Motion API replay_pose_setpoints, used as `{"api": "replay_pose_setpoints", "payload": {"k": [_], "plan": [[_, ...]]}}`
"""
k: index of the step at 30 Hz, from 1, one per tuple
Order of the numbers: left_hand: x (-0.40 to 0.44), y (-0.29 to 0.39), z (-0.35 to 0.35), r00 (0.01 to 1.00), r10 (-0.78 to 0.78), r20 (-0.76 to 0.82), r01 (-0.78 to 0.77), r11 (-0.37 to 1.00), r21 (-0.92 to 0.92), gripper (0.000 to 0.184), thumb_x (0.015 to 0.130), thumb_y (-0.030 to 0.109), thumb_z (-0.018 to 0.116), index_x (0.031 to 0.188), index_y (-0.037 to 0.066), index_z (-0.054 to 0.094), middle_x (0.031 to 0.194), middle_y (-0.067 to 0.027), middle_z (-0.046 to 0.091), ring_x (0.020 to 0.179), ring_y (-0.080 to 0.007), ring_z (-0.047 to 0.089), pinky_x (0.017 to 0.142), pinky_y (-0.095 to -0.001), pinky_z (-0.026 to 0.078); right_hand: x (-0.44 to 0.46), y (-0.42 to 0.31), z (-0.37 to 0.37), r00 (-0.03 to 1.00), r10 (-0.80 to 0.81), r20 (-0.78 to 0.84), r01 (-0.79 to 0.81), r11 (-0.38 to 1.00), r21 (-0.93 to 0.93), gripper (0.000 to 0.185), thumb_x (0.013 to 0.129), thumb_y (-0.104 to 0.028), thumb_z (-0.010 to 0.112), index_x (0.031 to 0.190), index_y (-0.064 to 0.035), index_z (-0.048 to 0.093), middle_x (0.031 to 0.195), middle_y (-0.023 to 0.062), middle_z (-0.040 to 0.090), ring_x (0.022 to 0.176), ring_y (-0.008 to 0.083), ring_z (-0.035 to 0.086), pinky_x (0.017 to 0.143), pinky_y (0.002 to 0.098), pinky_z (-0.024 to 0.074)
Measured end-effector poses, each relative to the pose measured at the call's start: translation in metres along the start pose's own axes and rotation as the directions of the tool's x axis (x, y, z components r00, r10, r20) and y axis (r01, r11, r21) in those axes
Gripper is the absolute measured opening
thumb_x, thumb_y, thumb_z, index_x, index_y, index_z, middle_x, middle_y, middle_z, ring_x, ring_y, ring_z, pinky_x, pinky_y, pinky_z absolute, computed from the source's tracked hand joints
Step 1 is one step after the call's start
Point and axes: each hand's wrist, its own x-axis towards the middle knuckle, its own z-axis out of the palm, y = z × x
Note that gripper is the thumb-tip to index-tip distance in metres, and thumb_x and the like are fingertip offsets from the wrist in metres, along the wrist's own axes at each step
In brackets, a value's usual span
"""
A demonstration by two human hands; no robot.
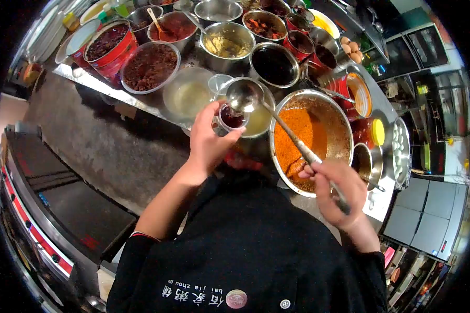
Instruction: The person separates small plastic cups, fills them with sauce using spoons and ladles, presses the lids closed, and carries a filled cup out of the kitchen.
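Observation:
My left hand (208,140) is closed around a small clear cup (232,118) with dark red contents. My right hand (340,192) grips the long handle of a metal ladle (245,94). The ladle's round bowl is over the cup's far edge, tilted; whether liquid is running from it is hard to make out. Under the ladle's handle stands a large metal basin (343,121) of orange-red sauce, with another utensil partly sunk in it. Two basins of pale liquid, the left one (185,95) and the right one (261,122), sit just beyond the cup.
Across the metal counter stand a pot of dark liquid (273,63), a pot of yellowish paste (227,47), a tub of dark red chili (150,68) and several other containers. Eggs (352,51) and a yellow-lidded jar (369,131) are at the right. A stove (73,214) is at the left.

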Motion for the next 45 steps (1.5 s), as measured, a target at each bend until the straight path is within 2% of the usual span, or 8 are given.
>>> {"api": "replay_pose_setpoints", "payload": {"k": [8,14,25,31,33,37,38,45], "plan": [[0.003,0.007,-0.001,0.993,-0.112,0.024,0.114,0.989,-0.094,0.057,0.065,0.017,0.077,0.115,0.006,0.053,0.11,-0.0096,0.059,0.097,-0.0207,0.058,0.079,-0.0321,0.045,-0.005,0.002,-0.004,0.965,-0.224,0.135,0.246,0.952,-0.184,0.026,0.071,0.011,0.063,0.096,0.0033,0.061,0.081,0.015,0.063,0.073,0.0263,0.063,0.066,0.0319,0.051],[0.003,0.006,-0.007,0.996,-0.085,0.004,0.085,0.993,-0.08,0.053,0.067,0.009,0.076,0.115,0.006,0.053,0.107,-0.0062,0.062,0.096,-0.0158,0.059,0.079,-0.0287,0.046,-0.004,0.039,0.016,0.996,0.048,-0.075,-0.052,0.997,-0.054,0.023,0.077,0.01,0.06,0.099,0.0053,0.058,0.083,0.0153,0.063,0.073,0.0254,0.063,0.067,0.0312,0.0497],[-0.007,0.008,-0.023,0.988,-0.125,-0.091,0.112,0.984,-0.136,0.049,0.067,0.007,0.075,0.111,0.006,0.055,0.103,-0.004,0.064,0.092,-0.0121,0.059,0.075,-0.026,0.044,-0.004,0.062,0.046,0.997,0.082,0.008,-0.082,0.997,0.002,0.017,0.078,0.006,0.06,0.094,0.0055,0.058,0.085,0.0191,0.062,0.077,0.0309,0.062,0.067,0.0338,0.0497],[-0.011,0.009,-0.027,0.984,-0.15,-0.094,0.133,0.978,-0.161,0.05,0.066,0.005,0.075,0.111,0.005,0.054,0.104,-0.0061,0.063,0.092,-0.0134,0.06,0.077,-0.0277,0.045,-0.007,0.063,0.048,0.99,0.128,-0.055,-0.128,0.992,0.001,0.014,0.081,0.005,0.059,0.095,0.0064,0.059,0.084,0.0174,0.063,0.073,0.024,0.065,0.065,0.0299,0.052],[-0.011,0.005,-0.027,0.988,-0.129,-0.081,0.115,0.981,-0.154,0.05,0.067,0.005,0.074,0.113,0.005,0.053,0.105,-0.0056,0.062,0.095,-0.0131,0.058,0.08,-0.0273,0.045,-0.008,0.061,0.048,0.918,0.374,-0.135,-0.326,0.902,0.281,0.012,0.084,0.004,0.056,0.095,0.0067,0.06,0.084,0.0151,0.064,0.072,0.0189,0.066,0.066,0.027,0.0537],[-0.013,-0.006,-0.021,0.99,-0.092,-0.102,0.092,0.996,-0.005,0.051,0.068,0.006,0.075,0.114,0.007,0.053,0.105,-0.0046,0.061,0.097,-0.0128,0.058,0.081,-0.0275,0.045,-0.003,0.044,0.033,0.9,0.405,-0.162,-0.319,0.865,0.387,0.012,0.086,0.005,0.052,0.096,0.0081,0.058,0.083,0.0152,0.064,0.075,0.0201,0.067,0.064,0.0271,0.055],[-0.013,-0.005,-0.018,0.988,-0.111,-0.107,0.109,0.994,-0.021,0.052,0.065,0.006,0.075,0.113,0.009,0.054,0.105,-0.0086,0.058,0.097,-0.0221,0.056,0.079,-0.0321,0.046,-0.003,0.042,0.029,0.909,0.385,-0.161,-0.3,0.871,0.39,0.013,0.086,0.007,0.052,0.097,0.0083,0.058,0.083,0.0159,0.064,0.075,0.0206,0.067,0.064,0.0277,0.0555],[-0.009,-0.006,-0.011,0.996,-0.072,-0.05,0.073,0.997,0.029,0.054,0.064,0.01,0.077,0.113,0.008,0.054,0.106,-0.0099,0.058,0.098,-0.0259,0.055,0.08,-0.0346,0.045,-0.002,0.014,0.014,0.999,0.002,-0.044,0.001,0.997,0.078,0.021,0.078,0.011,0.058,0.098,0.0062,0.058,0.08,0.0153,0.064,0.074,0.024,0.066,0.066,0.029,0.0508]]}}
